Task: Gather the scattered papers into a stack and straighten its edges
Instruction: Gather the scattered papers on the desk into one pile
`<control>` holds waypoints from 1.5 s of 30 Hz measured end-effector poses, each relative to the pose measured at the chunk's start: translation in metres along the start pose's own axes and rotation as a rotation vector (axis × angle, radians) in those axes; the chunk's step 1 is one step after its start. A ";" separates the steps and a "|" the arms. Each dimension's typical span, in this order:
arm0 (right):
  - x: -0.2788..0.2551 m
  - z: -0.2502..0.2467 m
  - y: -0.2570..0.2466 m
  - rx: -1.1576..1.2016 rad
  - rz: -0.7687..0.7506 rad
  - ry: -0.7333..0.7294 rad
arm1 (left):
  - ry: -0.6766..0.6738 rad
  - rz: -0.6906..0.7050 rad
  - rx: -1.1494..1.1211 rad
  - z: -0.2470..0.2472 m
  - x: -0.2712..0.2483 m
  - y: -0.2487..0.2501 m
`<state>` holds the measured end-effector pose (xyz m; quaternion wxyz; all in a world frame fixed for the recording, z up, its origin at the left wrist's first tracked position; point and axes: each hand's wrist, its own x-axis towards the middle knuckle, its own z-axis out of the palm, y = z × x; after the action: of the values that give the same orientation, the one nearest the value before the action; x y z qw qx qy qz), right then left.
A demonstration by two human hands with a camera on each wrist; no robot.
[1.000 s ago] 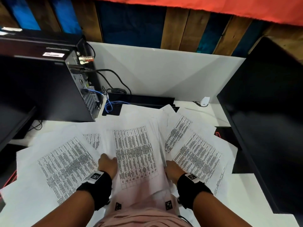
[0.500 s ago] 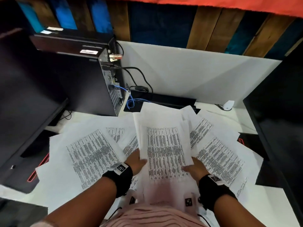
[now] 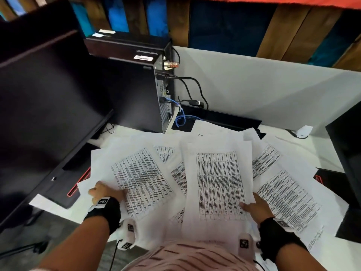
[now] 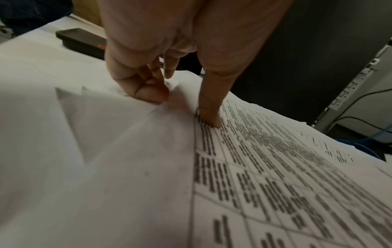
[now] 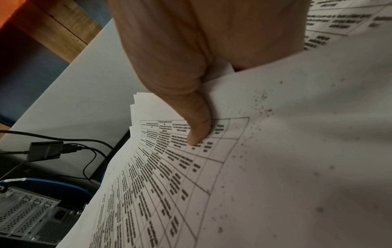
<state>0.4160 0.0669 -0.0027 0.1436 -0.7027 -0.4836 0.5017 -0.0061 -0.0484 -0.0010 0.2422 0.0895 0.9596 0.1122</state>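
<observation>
White counter (image 3: pixel 320 151) carries loose printed papers (image 3: pixel 142 178) fanned from 9 to 3 o'clock, bounded by a black computer tower (image 3: pixel 134 94) at 11 o'clock, a monitor (image 3: pixel 43 114) at 9 o'clock and a second dark screen (image 3: pixel 345 145) at 3 o'clock. Right hand (image 3: pixel 256 207) pinches the gathered stack (image 3: pixel 218 184) at 12 o'clock, thumb on top. Left hand (image 3: pixel 105 194) grip pinches the left sheets, thumb pressing the print, fingers curled.

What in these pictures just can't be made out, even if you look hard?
- Printed tables on the papers: too small in the head view, blurred in both wrist views.
- Right hand fingers below the thumb: hidden under the centre stack.
- Left hand fingers: hidden by its own back in the head view.
- Desk beneath the sheets: covered.
- Monitor: cut off by the left edge.
</observation>
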 end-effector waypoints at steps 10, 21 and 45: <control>0.001 0.003 0.006 0.058 0.030 0.012 | 0.052 0.392 -0.335 -0.002 -0.001 0.004; -0.007 0.005 0.011 0.156 0.057 0.019 | -0.241 0.745 0.183 0.032 -0.027 0.085; -0.016 0.000 0.012 0.210 0.093 0.003 | 0.164 1.110 -0.468 -0.142 -0.159 0.140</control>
<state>0.4218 0.0475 -0.0019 0.1938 -0.7062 -0.3950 0.5547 0.0790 0.0254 0.2277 0.0860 0.5119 0.7351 0.4361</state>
